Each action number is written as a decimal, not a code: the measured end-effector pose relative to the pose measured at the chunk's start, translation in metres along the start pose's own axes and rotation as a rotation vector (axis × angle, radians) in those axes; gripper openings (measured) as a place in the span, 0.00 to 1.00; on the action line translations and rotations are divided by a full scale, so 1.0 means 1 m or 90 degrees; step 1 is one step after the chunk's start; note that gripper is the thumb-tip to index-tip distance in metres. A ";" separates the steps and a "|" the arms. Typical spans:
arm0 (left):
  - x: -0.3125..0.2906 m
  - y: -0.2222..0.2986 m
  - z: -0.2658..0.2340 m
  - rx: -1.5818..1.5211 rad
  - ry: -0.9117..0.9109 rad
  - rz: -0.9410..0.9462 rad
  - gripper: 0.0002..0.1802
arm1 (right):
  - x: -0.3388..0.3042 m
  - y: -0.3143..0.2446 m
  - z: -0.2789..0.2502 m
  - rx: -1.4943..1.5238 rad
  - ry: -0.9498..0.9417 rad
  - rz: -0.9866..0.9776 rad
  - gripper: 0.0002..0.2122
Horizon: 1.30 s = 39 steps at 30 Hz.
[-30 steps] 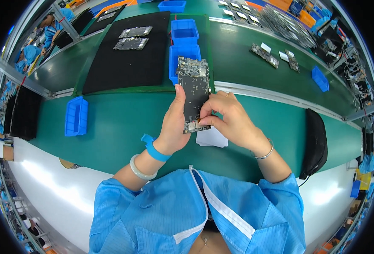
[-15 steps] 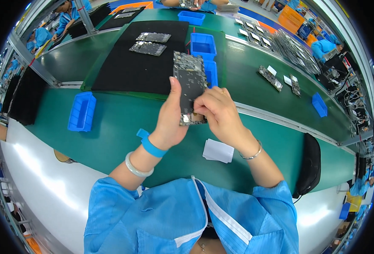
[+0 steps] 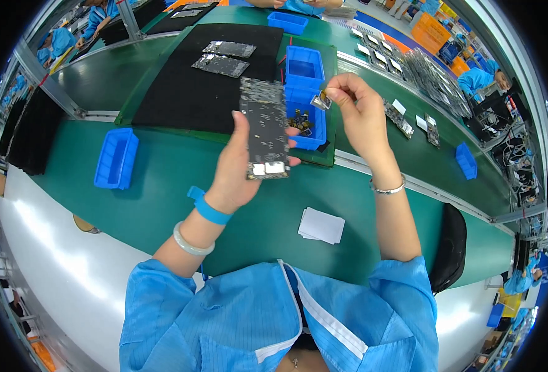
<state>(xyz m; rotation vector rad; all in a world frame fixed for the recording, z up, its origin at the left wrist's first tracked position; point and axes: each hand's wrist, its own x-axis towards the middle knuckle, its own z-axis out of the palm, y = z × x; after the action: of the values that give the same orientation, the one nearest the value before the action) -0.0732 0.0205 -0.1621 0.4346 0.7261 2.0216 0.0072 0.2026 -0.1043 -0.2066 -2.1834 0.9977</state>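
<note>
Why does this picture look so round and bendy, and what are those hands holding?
There's no machine here: these are a person's own bare hands. The picture comes from a wide fisheye camera worn on the person's head, looking down, so straight edges bend near the rim.

The left hand holds a long, dark, flat circuit board. The right hand pinches a small, silvery piece near an open blue plastic bin with tiny dark and golden parts inside.

On the smooth green tabletop lie some plain white cards. Over on the left stands a second blue plastic bin. Farther away, two more circuit boards rest on a black mat.
</note>
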 end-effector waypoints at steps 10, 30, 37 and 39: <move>0.049 0.152 -0.063 -0.065 0.304 0.383 0.35 | 0.028 0.072 -0.009 -0.026 -0.140 0.126 0.04; 0.154 0.072 -0.157 -0.076 0.485 0.232 0.17 | 0.010 0.083 -0.001 0.044 -0.207 0.184 0.05; 0.145 0.078 -0.159 0.211 0.476 0.139 0.12 | 0.001 0.087 -0.005 -0.027 -0.130 0.034 0.06; 0.149 0.078 -0.170 0.170 0.470 0.158 0.08 | 0.000 0.095 -0.018 -0.009 -0.093 0.077 0.06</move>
<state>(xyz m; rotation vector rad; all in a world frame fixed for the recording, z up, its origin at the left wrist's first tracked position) -0.2961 0.0608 -0.2387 -0.1062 1.4585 2.3369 0.0060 0.2784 -0.1640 -0.2833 -2.3343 1.0938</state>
